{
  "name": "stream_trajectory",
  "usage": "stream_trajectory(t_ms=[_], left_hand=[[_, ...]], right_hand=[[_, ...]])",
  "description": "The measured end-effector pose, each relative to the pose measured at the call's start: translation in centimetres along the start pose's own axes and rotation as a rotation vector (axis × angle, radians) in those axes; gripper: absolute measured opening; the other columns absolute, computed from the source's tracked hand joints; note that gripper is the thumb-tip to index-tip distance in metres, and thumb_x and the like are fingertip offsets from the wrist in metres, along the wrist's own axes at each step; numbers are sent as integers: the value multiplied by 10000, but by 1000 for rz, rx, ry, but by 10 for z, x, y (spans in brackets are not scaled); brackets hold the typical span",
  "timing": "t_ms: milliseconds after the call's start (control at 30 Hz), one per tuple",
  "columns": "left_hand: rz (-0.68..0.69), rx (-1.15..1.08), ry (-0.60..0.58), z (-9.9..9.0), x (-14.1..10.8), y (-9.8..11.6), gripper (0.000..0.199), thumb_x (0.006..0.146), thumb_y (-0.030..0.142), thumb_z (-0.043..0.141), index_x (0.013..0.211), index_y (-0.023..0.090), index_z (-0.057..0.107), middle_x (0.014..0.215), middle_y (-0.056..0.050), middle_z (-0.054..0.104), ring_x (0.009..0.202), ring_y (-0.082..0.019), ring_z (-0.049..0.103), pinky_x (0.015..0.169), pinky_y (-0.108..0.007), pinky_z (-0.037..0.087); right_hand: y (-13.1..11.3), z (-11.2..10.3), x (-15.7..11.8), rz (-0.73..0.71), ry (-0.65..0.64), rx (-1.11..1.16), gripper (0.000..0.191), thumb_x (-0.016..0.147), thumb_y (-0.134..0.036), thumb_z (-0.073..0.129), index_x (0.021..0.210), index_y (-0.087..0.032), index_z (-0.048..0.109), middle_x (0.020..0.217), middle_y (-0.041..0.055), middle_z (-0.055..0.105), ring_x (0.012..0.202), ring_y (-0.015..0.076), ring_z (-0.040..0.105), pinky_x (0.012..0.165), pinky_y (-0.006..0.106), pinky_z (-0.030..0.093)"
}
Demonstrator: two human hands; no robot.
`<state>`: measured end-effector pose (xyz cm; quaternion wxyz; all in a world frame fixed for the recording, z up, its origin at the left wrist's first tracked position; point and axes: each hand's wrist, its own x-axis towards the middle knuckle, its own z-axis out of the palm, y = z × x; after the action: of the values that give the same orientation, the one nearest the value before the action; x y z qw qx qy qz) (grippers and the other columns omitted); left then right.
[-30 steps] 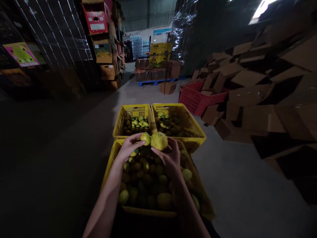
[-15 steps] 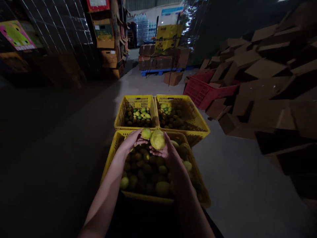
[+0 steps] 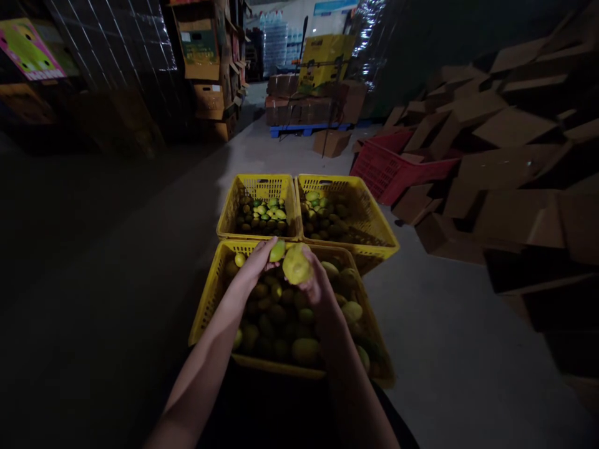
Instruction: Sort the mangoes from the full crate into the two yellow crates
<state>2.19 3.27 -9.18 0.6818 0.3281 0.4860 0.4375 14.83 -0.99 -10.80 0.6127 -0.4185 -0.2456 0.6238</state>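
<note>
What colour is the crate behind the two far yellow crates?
The crate is red, seen best in the head view, beside the cardboard boxes.

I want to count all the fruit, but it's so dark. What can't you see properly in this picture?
Head view:
- Near yellow crate: lower fruit layers are buried under the top ones and shadowed; both forearms cover part.
- Left hand and right hand: fingers hide parts of the small green fruit and large yellow fruit.
- Two far yellow crates: fruit too small to count.
- Cardboard box labels: too small and dim to read.
</note>
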Motion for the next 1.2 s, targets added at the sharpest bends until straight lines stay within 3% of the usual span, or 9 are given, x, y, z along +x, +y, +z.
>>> stream_trajectory(t_ms=[167, 300, 433, 667, 800, 967, 1200], left_hand=[[-127, -147, 73, 1, 2, 6, 303, 936, 278, 419, 1014, 77, 632, 622, -43, 641, 408, -77, 472, 412, -186, 380], [-178, -264, 119, 4, 2, 9, 232, 938, 238, 411, 959, 93, 590, 538, 5, 574, 401, -82, 511, 431, -173, 436], [-217, -371, 71, 3, 2, 8, 194, 927, 230, 425, 888, 103, 567, 563, -5, 582, 416, -81, 533, 441, -164, 465], [-280, -344, 42, -1, 3, 4, 281, 936, 314, 414, 810, 106, 554, 545, -14, 569, 357, -72, 480, 386, -160, 415], [-283, -356, -21, 0, 1, 4, 299, 907, 360, 444, 770, 118, 555, 550, -17, 565, 375, -67, 452, 391, -160, 389], [-218, -422, -115, -1, 0, 5, 249, 863, 266, 396, 801, 113, 582, 627, -60, 587, 459, -93, 455, 434, -187, 391], [-229, -493, -114, 1, -2, 6, 236, 884, 194, 364, 853, 96, 576, 654, -67, 572, 533, -119, 491, 463, -204, 401]], right_hand=[[-3, 1, 11, 149, 126, 236, 140, 706, -327, 592, 761, -198, 599, 669, 36, 668, 725, 217, 677, 568, 302, 569], [-3, -3, 11, 165, 68, 282, 157, 706, -328, 608, 796, -200, 602, 677, 22, 670, 704, 204, 677, 572, 298, 571], [-3, -1, 10, 235, 60, 260, 197, 757, -341, 570, 838, -167, 611, 665, 40, 678, 620, 198, 666, 546, 309, 570], [-6, -1, 10, 315, 83, 233, 322, 856, -431, 455, 837, -157, 624, 598, 39, 681, 453, 153, 605, 434, 264, 513], [-3, -7, 13, 306, 18, 245, 307, 801, -468, 524, 838, -185, 635, 638, 24, 702, 525, 165, 651, 448, 252, 502], [1, -11, 14, 252, -21, 256, 262, 749, -450, 607, 863, -216, 633, 708, 9, 719, 689, 197, 692, 525, 280, 540], [2, -11, 16, 332, -15, 314, 346, 749, -512, 593, 803, -175, 656, 677, 46, 697, 564, 158, 626, 450, 236, 511]])
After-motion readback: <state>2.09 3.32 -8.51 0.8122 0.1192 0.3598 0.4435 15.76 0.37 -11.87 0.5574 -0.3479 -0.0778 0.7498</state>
